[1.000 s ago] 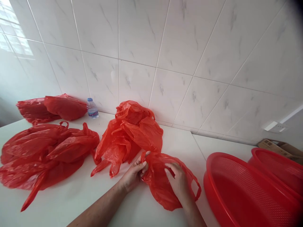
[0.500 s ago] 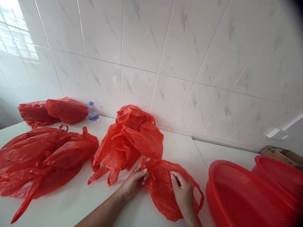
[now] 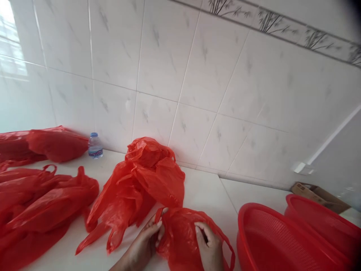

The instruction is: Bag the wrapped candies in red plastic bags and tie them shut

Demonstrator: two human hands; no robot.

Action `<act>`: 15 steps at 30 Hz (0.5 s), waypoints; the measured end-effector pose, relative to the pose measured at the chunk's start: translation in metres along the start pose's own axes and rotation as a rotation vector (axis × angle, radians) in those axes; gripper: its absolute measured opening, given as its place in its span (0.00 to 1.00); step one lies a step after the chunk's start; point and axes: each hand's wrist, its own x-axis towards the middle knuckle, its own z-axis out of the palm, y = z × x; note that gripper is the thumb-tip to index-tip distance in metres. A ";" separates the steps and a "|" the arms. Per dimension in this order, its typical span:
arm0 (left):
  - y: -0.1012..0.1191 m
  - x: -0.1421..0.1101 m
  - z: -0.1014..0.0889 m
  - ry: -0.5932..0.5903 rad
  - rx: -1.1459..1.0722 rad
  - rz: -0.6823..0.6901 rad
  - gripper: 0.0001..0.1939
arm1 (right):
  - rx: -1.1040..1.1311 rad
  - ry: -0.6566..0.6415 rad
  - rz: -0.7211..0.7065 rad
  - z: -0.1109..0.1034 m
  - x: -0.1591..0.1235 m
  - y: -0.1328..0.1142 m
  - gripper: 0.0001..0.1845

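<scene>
A thin red plastic bag [image 3: 180,235] lies on the white tabletop between my two hands. My left hand [image 3: 148,235] is closed on the bag's gathered left end, near a handle loop, with the thumb on top. My right hand [image 3: 208,244] pinches the bag's film near its middle, thumb against fingers. The other handle loop hangs loose to the right of my right hand. Just beyond my left hand stands a crumpled heap of red plastic bags [image 3: 158,177], its loose handles spread toward me.
More red bags [image 3: 50,203] lie at the left, with a folded bundle [image 3: 56,145] behind them. A small water bottle [image 3: 95,146] stands by the tiled wall. Red plastic baskets [image 3: 254,241] stand at the right, a cardboard box [image 3: 318,195] behind them.
The view has tilted up and turned right, so everything sits lower and farther left. Both hands keep their hold on the bag with almost the same pose.
</scene>
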 end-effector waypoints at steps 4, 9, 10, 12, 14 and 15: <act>0.002 0.001 0.004 0.020 -0.009 -0.025 0.34 | 0.004 -0.002 0.016 0.000 0.002 0.001 0.11; 0.005 0.000 0.006 0.012 0.001 -0.059 0.32 | 0.016 -0.024 0.034 -0.002 0.001 -0.003 0.11; 0.005 0.000 0.006 0.011 0.003 -0.058 0.31 | 0.019 -0.025 0.035 -0.002 0.001 -0.003 0.11; 0.004 0.000 0.005 0.007 0.009 -0.055 0.30 | 0.021 -0.020 0.033 -0.001 0.000 -0.003 0.11; 0.003 0.000 0.004 0.005 0.019 -0.054 0.28 | 0.017 -0.013 0.031 0.000 0.000 -0.001 0.11; 0.003 0.000 0.004 -0.001 0.025 -0.057 0.27 | 0.015 -0.012 0.033 0.001 0.000 -0.001 0.11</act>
